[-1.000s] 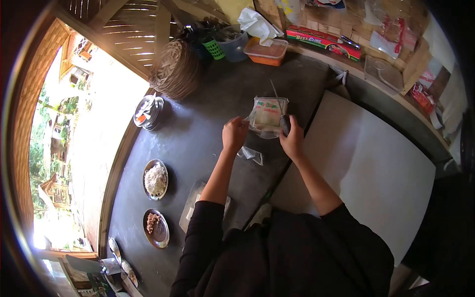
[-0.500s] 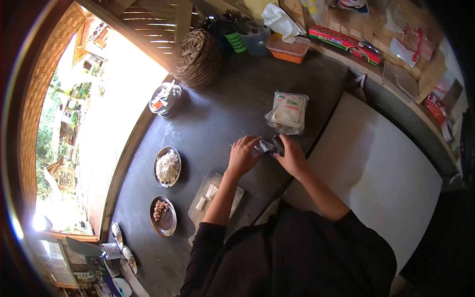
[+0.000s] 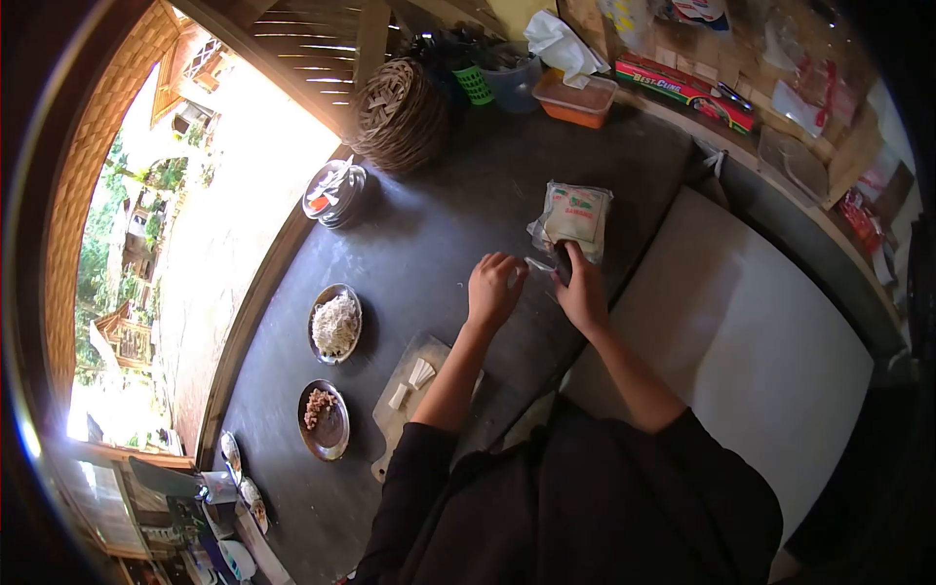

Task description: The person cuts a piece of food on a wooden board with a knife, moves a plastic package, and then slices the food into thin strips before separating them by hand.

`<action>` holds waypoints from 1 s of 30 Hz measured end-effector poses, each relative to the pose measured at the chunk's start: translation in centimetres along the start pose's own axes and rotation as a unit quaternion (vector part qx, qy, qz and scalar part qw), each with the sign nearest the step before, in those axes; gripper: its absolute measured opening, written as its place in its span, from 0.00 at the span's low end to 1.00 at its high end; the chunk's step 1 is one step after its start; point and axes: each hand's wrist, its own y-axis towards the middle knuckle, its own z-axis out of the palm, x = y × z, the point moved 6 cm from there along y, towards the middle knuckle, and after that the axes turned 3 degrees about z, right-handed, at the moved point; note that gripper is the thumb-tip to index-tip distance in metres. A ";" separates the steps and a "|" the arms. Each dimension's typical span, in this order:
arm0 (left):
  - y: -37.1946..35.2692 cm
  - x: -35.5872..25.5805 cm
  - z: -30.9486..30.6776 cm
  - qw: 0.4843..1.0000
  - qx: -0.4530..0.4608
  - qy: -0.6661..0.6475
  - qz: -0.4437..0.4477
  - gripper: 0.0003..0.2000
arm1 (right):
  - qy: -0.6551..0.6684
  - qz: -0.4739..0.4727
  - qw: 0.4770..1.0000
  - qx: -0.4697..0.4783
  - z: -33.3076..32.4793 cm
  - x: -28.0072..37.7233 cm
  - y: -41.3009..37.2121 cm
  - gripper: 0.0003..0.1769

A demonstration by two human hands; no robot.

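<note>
My left hand (image 3: 495, 290) is over the dark table with its fingers curled together, touching or close to a small piece of clear plastic (image 3: 538, 265). My right hand (image 3: 582, 292) is closed around a dark object (image 3: 563, 258) whose shape is partly hidden by the fingers. Just beyond it lies a plastic-wrapped pale package (image 3: 575, 216) with red and green print. White strips (image 3: 421, 373) rest on a cutting board (image 3: 395, 422) beside my left forearm.
Left of the board are a bowl of white shreds (image 3: 335, 326) and a dish of chopped meat (image 3: 326, 437). A stack of containers (image 3: 334, 195), a woven basket (image 3: 400, 115) and an orange-filled box (image 3: 575, 97) stand toward the back. A white surface (image 3: 721, 341) adjoins on the right.
Both hands have moved slightly, the right one up toward the wrapped package. The left hand has shifted a little right and up, and less plastic shows between the hands.
</note>
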 end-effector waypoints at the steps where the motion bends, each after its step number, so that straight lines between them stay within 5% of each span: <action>1: 0.4 0.2 0.0 1.000 -0.007 0.013 -0.007 0.06 | -0.004 0.006 1.000 0.003 -0.1 -0.1 0.6 0.31; 9: 0.3 -1.0 0.2 1.000 0.004 0.020 -0.012 0.12 | -0.054 0.015 0.998 0.021 0.1 -1.6 2.1 0.33; 11: -0.4 -1.5 -0.6 1.000 -0.011 0.013 -0.017 0.12 | -0.040 -0.024 0.998 -0.036 -0.4 -1.4 1.1 0.31; 19: -5.9 -4.2 -7.6 0.991 -0.110 -0.015 -0.073 0.10 | 0.056 0.032 0.995 0.079 0.9 2.8 -1.4 0.27; 22: -9.8 -4.6 -10.1 0.982 -0.154 -0.029 -0.104 0.10 | 0.060 -0.046 0.992 0.102 2.1 5.7 -2.8 0.26; 26: -16.5 -4.0 -12.5 0.955 -0.222 -0.048 -0.190 0.12 | 0.070 0.020 0.973 0.218 4.7 8.9 -5.2 0.25; 30: -23.5 -4.1 -14.8 0.916 -0.312 -0.018 -0.254 0.10 | 0.104 -0.056 0.958 0.261 7.5 10.8 -8.3 0.26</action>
